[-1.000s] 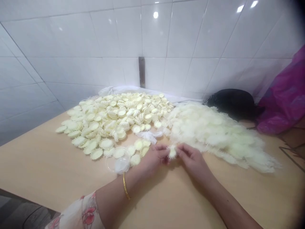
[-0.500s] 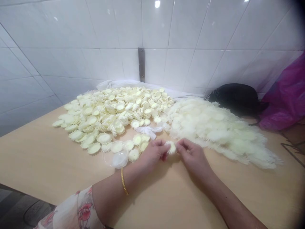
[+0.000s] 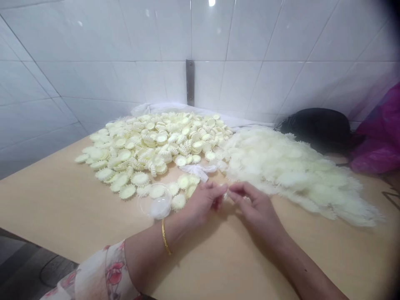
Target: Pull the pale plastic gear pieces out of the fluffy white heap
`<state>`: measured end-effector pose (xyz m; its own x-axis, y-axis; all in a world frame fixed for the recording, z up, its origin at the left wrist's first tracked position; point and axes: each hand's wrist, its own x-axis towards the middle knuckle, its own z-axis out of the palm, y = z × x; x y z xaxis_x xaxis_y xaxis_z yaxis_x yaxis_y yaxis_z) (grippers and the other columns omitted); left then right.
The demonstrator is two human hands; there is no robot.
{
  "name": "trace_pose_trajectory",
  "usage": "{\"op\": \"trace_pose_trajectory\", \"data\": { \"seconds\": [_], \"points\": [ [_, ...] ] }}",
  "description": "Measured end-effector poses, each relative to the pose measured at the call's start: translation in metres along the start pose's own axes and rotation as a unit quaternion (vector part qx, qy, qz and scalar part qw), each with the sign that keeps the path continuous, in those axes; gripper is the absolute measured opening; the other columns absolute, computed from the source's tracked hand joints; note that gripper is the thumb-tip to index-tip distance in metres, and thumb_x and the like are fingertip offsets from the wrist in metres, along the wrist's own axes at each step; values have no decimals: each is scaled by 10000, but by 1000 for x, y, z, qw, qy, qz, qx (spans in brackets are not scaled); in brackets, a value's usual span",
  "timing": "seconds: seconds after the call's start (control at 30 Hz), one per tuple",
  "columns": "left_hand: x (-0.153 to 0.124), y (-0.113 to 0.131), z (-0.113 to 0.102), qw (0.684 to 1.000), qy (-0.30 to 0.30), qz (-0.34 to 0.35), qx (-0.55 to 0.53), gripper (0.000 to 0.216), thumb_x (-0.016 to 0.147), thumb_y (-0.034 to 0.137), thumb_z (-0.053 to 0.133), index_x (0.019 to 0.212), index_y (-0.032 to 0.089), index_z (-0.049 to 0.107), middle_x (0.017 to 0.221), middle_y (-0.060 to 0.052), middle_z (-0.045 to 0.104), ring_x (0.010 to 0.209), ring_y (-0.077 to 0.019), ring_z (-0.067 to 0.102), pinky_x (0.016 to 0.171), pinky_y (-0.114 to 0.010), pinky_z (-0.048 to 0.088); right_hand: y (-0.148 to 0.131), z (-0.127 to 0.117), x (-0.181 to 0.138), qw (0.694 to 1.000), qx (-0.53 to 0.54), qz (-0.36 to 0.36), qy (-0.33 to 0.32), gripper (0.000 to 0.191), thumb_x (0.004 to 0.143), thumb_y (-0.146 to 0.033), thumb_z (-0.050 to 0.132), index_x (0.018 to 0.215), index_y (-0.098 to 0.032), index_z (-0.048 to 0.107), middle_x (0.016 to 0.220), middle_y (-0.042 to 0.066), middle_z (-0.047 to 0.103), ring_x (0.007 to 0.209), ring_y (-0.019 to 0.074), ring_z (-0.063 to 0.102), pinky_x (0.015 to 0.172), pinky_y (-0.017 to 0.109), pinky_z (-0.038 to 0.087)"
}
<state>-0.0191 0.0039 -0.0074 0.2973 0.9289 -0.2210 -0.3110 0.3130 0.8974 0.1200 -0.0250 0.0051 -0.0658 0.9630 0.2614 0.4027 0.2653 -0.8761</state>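
Observation:
My left hand [image 3: 204, 201] and my right hand [image 3: 253, 205] meet fingertip to fingertip over the wooden table [image 3: 62, 208]. Both pinch one small cream toothed disc [image 3: 226, 193], now almost hidden between the fingers. A gold bangle sits on my left wrist. Left of my hands lies a heap of cream toothed discs [image 3: 156, 146], some stacked. To the right spreads a heap of paler, fringed pieces [image 3: 293, 171]. A small clear round lid [image 3: 155, 203] lies beside my left hand.
White tiled walls close the back and left. A black bag [image 3: 315, 127] and a magenta plastic bag [image 3: 378, 137] sit at the back right. White cloth [image 3: 196, 168] lies between the heaps. The table's near-left edge drops to the floor.
My fingertips have closed together over the disc, which showed plainly between them before. The camera has shifted slightly, moving the scene a little rightward.

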Motion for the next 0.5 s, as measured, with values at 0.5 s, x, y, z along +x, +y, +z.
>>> {"op": "trace_pose_trajectory", "data": {
  "seconds": [0.5],
  "points": [
    [-6,3,10,998,-10,-41,-41,162,696,242,612,624,152,498,539,-2,515,488,-90,473,515,-235,358,7,-4,5,996,38,74,-19,274,822,-370,473,624,-183,507,583,2,528,554,133,468,535,251,375]
  ]
}}
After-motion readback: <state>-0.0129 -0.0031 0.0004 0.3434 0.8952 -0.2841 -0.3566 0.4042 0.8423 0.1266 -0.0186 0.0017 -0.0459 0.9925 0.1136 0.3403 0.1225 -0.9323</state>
